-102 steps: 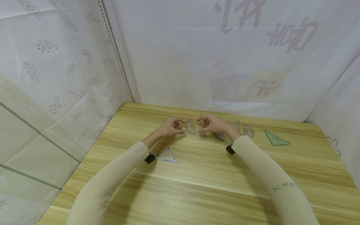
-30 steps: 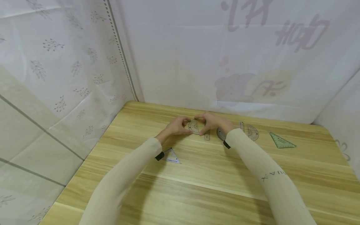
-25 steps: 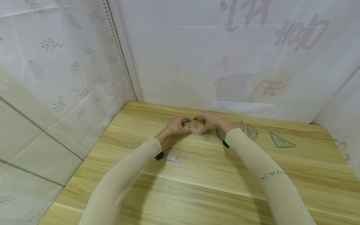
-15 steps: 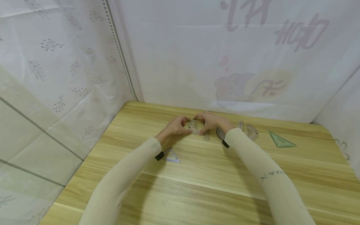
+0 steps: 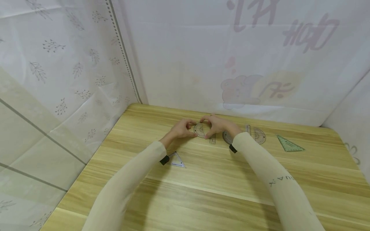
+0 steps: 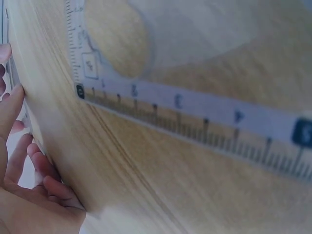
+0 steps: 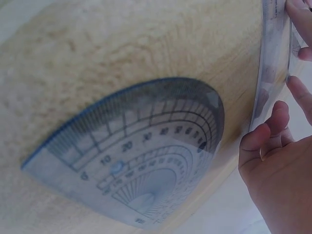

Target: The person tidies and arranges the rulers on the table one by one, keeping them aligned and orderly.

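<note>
The left hand and the right hand come close together near the far edge of the wooden worktop, with one clear half-round protractor lying flat between them. The left hand's grip is closed round the left side of it, with a bent finger at the top edge and the thumb at the bottom edge. The right hand's grip is closed round the right side in the same way, finger at the top and thumb at the bottom. A small clear ruler pokes out from below the right hand, and the hand hides its top part. A grey protractor lies near the right wrist, partly behind the arm; the right wrist view shows it big, with its curved rows of numbers. Farther right are a thin ruler, a third protractor just beside it, and a green triangle well apart from the hands. A clear triangle ruler with a hole in its middle lies flat by the left wrist. Both arms have cream sleeves, and pale cloth with pictures hangs behind.
</note>
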The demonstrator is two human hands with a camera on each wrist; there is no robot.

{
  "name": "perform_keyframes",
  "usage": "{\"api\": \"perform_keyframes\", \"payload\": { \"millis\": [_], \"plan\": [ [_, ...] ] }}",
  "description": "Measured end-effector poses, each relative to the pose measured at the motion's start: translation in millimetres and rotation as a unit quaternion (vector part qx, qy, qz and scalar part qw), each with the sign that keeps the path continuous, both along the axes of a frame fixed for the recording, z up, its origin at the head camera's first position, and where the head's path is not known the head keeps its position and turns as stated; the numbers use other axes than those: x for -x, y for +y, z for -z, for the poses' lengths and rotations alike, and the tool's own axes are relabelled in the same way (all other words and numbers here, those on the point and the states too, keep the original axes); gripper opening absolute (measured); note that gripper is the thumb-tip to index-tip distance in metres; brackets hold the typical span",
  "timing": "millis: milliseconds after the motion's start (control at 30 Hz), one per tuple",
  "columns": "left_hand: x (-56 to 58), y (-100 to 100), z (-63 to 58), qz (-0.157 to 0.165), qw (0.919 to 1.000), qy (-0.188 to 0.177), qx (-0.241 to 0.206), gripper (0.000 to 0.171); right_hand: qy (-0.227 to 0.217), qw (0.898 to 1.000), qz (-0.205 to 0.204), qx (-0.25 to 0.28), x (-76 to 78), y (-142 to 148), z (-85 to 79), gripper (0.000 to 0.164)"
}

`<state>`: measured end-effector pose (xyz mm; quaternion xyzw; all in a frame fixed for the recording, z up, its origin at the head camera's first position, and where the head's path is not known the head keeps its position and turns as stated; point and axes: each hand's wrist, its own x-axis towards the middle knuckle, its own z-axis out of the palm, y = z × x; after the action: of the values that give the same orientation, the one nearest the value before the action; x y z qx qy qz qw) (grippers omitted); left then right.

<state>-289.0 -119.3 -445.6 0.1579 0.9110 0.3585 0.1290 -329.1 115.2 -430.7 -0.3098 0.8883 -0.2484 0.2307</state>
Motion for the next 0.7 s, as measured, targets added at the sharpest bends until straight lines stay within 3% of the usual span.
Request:
{"api": "perform_keyframes", "payload": {
  "millis": [700],
  "plan": [
    [1.5, 0.1, 1.7, -0.014, 0.9996, -0.002, -0.026, 0.062, 0.000, 1.000, -0.002, 0.021, -3.1, 1.2, -0.6, 0.084]
  ]
}}
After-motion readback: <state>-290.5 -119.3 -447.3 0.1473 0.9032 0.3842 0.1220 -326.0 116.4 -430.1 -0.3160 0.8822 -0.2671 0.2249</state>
